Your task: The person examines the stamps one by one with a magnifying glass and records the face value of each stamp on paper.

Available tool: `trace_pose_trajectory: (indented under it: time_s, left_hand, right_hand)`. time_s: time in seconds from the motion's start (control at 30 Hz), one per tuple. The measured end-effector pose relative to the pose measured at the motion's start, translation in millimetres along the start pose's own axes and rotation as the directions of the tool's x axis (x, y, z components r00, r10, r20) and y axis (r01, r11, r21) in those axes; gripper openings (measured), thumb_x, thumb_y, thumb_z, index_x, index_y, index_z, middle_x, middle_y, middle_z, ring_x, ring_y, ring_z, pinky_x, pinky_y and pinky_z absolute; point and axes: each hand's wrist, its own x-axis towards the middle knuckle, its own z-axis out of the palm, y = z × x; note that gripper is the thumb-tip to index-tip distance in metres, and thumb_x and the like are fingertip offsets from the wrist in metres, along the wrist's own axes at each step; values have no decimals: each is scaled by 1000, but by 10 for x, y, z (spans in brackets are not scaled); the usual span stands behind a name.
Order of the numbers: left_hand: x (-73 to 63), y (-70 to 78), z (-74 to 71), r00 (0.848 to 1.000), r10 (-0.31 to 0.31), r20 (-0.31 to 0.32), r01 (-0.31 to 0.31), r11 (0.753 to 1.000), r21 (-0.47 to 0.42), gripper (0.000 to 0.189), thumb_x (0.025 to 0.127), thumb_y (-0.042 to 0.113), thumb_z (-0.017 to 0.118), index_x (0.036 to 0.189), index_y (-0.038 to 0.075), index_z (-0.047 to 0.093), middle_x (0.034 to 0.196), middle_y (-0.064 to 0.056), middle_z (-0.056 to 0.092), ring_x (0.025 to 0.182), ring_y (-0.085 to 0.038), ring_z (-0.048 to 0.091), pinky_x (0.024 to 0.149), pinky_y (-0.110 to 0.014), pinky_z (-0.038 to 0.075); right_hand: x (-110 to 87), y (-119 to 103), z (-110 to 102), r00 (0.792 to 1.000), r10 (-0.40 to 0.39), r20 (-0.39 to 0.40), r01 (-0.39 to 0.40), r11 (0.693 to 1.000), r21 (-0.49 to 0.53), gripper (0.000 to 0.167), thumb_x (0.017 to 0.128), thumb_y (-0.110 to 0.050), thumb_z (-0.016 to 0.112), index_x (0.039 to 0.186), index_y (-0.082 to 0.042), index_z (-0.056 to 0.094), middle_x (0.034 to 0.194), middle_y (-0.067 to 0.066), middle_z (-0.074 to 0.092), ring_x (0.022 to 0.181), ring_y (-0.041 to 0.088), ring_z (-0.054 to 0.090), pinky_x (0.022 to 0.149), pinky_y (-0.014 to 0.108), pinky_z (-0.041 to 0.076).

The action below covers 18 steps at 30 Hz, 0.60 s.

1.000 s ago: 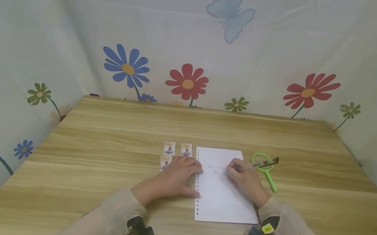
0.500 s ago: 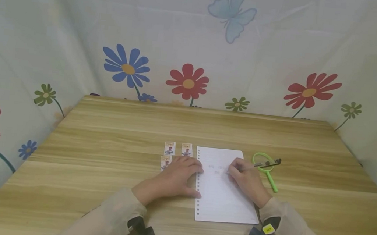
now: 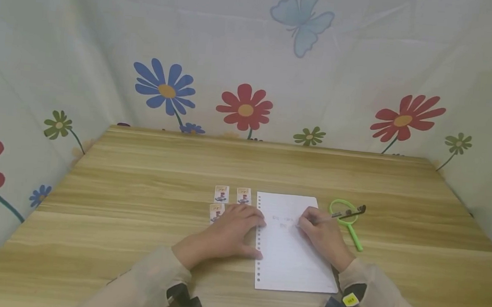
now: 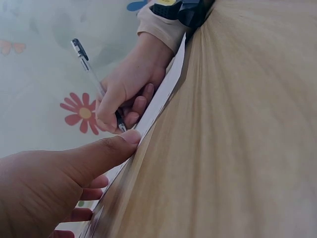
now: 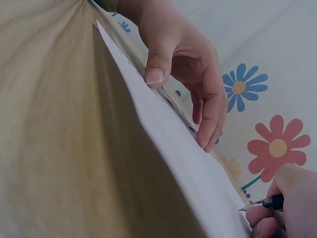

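A white lined sheet of paper (image 3: 291,268) with punched holes along its left edge lies on the table. My right hand (image 3: 324,236) pinches a pen (image 3: 349,212), its tip down at the sheet beside some short lines of handwriting. In the right wrist view the pen (image 5: 272,202) shows a dark grip and a bare metal point. My left hand (image 3: 231,229) rests across the sheet's left edge, fingers relaxed and spread, with thumb and fingertips pressing on the punched margin. Its thumb (image 4: 111,151) lies on the paper's edge in the left wrist view.
Three small picture cards lie left of the sheet, among them an upper left card (image 3: 221,194), an upper right card (image 3: 244,196) and a lower card (image 3: 216,212) partly behind my left hand. A green magnifying glass (image 3: 354,236) lies right of the sheet. A flowered curtain backs the table (image 3: 141,164).
The right hand and the pen shift only very slightly over the writing. The left hand stays in place on the sheet's edge; cards and magnifying glass stay put.
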Motion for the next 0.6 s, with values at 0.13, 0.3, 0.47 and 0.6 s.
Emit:
trace_pose_trajectory:
  time_s: [0.13, 0.3, 0.47, 0.6]
  left_hand:
    - [2, 3, 3, 1000, -9, 5, 8, 1000, 9, 69, 72, 54, 76, 126, 14, 60, 135, -1, 55, 131, -23, 44, 117, -46, 27]
    - [1, 2, 15, 1000, -5, 7, 5, 1000, 10, 69, 73, 55, 75, 127, 15, 59, 136, 0, 55, 132, -22, 44, 117, -46, 27]
    - [0, 6, 19, 1000, -8, 8, 8, 1000, 11, 69, 73, 55, 75, 127, 15, 59, 136, 0, 54, 132, -22, 43, 117, -46, 27]
    - [-2, 13, 15, 1000, -1, 1, 1, 1000, 11, 69, 73, 55, 75, 126, 14, 60, 135, -1, 55, 131, -23, 44, 116, -46, 28]
  right_hand:
    - [1, 3, -1, 1000, -22, -7, 22, 1000, -2, 12, 82, -9, 60, 70, -11, 60, 70, 1, 64, 69, 12, 52, 65, 20, 41]
    - [-12, -15, -14, 999, 46, -19, -46, 999, -16, 14, 84, -10, 57, 71, -10, 61, 69, 2, 63, 68, 13, 52, 62, 21, 41]
    - [-12, -19, -15, 995, 99, -19, -99, 995, -16, 13, 86, -13, 56, 75, -10, 63, 75, 5, 65, 73, 16, 54, 66, 23, 43]
    - [-8, -13, -13, 995, 91, -26, -92, 996, -15, 13, 86, -12, 57, 74, -10, 62, 75, 5, 66, 73, 16, 54, 65, 22, 42]
